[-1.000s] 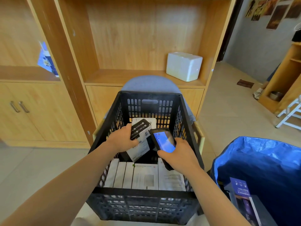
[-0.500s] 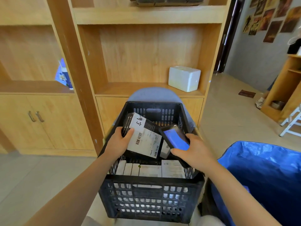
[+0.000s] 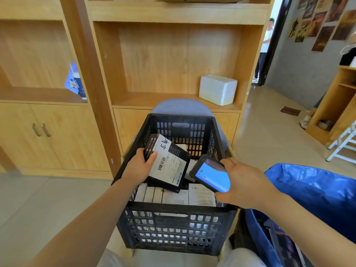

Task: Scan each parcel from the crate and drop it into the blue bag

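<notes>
A black plastic crate [image 3: 173,220] stands on a chair in front of me, with several white boxes [image 3: 169,196] upright along its near side. My left hand [image 3: 139,167] grips a black parcel [image 3: 169,166] by its left edge, tilted over the crate with its white barcode label facing me. My right hand [image 3: 244,182] holds a handheld scanner [image 3: 211,175] with a lit blue screen just right of the parcel. The blue bag [image 3: 316,199] stands open at the right, with boxes inside it at the bottom.
Wooden shelving [image 3: 173,54] and cabinets rise behind the crate; a white foam box [image 3: 217,89] sits on the shelf. The chair's grey back [image 3: 181,106] shows behind the crate. A person stands in the doorway [image 3: 264,47] at the far right.
My left hand has lifted the black parcel out of the crate and turned its label up. My right hand has kept the scanner beside it. The view has tilted up.
</notes>
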Demonstrator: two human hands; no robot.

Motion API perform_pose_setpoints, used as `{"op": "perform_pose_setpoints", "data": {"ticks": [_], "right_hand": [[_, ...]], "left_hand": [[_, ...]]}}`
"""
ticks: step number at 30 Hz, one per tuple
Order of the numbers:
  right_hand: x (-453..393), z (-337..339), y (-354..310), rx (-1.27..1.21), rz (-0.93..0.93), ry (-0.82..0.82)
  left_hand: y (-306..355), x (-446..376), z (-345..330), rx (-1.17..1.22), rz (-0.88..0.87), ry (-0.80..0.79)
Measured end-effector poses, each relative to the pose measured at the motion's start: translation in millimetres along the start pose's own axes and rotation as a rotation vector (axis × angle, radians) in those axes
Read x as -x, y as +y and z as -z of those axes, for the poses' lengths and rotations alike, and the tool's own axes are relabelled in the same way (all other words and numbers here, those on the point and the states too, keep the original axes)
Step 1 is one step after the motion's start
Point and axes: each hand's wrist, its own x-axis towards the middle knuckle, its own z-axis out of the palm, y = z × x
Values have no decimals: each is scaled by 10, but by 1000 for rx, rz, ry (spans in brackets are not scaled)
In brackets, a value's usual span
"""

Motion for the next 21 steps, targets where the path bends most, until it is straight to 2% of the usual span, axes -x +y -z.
{"op": "perform_pose_setpoints", "data": {"ticks": [9, 21], "right_hand": [[-69, -10, -65, 18, 59, -53], [-42, 15, -86, 46, 89, -29]], "left_hand": [[-28, 19, -8, 27, -15, 21], [-34, 24, -17, 25, -24, 28]]}}
